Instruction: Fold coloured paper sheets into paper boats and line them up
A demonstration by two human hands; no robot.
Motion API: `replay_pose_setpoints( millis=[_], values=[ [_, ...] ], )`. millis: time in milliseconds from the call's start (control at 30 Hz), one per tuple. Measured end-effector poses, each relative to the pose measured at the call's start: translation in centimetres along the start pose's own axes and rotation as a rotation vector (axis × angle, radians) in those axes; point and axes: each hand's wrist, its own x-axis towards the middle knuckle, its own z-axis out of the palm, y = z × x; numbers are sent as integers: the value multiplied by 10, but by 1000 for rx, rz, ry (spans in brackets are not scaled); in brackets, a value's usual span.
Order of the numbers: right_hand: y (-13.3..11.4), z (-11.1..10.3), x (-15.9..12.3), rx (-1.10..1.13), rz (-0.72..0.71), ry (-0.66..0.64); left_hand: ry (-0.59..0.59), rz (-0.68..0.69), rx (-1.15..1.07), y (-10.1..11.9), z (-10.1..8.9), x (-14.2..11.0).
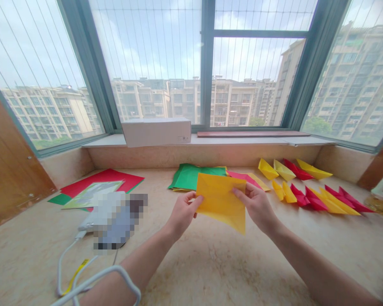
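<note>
The 2 hands, left (185, 211) and right (254, 205), pinch the yellow sheet (221, 197) by opposite edges, holding it above the surface (204, 263). Behind it lie green sheets (187, 176); folded paper shapes (308, 198) sit to the right.

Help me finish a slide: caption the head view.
Left hand and right hand hold yellow paper near red-and-yellow origami pieces.

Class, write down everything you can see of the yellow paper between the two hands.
The yellow paper looks thin, plain and faintly creased. It is four-sided, its lower edge slanting down to a point on the right. Seemingly raised off the counter, it is pinched at its left edge by the left hand and near its upper right by the right hand.
</note>
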Motion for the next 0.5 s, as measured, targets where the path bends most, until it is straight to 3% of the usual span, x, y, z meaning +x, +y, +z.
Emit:
replay_pose_setpoints(
  millis=[300, 500],
  values=[
    [-7, -4, 1, -29, 63, -80, -196, -28, -272, 5, -5, -1],
    [-8, -12, 7, -184, 34, -29, -32, 13, -31, 1, -10, 6]
  ],
)
